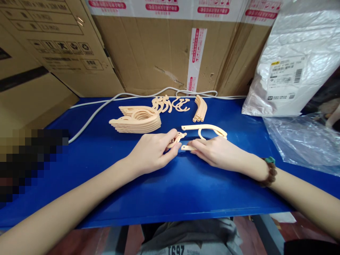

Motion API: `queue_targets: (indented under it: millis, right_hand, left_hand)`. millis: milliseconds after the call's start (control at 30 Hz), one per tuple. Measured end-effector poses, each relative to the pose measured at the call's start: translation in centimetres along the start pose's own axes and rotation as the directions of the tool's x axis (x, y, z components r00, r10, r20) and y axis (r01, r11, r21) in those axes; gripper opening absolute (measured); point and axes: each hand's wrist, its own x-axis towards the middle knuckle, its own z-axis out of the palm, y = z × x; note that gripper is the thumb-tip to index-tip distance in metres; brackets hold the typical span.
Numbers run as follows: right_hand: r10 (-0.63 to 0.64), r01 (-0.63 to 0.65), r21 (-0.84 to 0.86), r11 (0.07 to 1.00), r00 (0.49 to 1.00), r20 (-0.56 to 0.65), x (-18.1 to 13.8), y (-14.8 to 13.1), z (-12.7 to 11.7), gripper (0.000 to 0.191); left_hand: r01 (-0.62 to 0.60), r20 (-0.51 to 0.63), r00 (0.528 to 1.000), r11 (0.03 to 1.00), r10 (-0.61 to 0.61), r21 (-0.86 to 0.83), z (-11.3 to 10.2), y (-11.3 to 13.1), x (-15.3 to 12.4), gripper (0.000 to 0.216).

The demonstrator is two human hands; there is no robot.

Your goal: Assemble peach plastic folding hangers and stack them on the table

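Note:
My left hand (159, 150) pinches a small cream plastic hook piece (181, 136) between thumb and fingers; part of it is hidden by the fingers. Close by on the right, my right hand (212, 150) is closed on a cream plastic hanger arm (187, 147), whose holed end sticks out toward the hook piece. The two parts look slightly apart. Just beyond the right hand lies another curved hanger arm (204, 126) with a hole at its left end. It joins a curved part partly covered by the hand.
Behind the left hand sits a stack of folded cream hangers (135, 122). Loose hooks (162, 103) and a bundle of curved arms (200, 109) lie farther back on the blue table (159, 198). A white cable (111, 100), cardboard boxes (159, 53) and a white plastic parcel (281, 92) border it.

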Motion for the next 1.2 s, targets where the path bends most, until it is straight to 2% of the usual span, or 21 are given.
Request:
queue_targets:
  millis: [200, 467, 767, 1000, 1200]
  right_hand:
    - [-0.002, 0.002, -0.039, 0.999, 1.000, 0.002, 0.05, -0.15, -0.58, 0.027]
    - [0.050, -0.053, -0.030, 0.998, 0.995, -0.083, -0.18, -0.25, -0.58, 0.041]
    - [0.017, -0.023, -0.038, 0.999, 0.989, -0.150, -0.06, -0.14, -0.63, 0.045]
    - [-0.011, 0.004, -0.033, 0.999, 0.982, -0.191, -0.11, -0.32, -0.57, 0.043]
    - [-0.013, 0.000, -0.058, 0.998, 0.976, -0.219, -0.18, -0.54, -0.95, 0.045]
  left_hand:
    - [-0.016, 0.000, 1.000, 1.000, 0.016, 0.013, 0.04, 0.01, 0.07, 0.019]
    - [-0.022, 0.066, 0.998, 1.000, 0.021, 0.009, -0.03, -0.01, 0.09, 0.017]
    - [-0.049, 0.142, 0.989, 0.997, 0.041, 0.053, 0.20, -0.04, 0.05, 0.029]
    - [-0.085, 0.192, 0.979, 0.995, 0.072, 0.060, 0.41, 0.15, 0.06, 0.026]
    - [-0.093, 0.184, 0.980, 0.992, 0.077, 0.083, 0.25, 0.48, 0.04, 0.022]
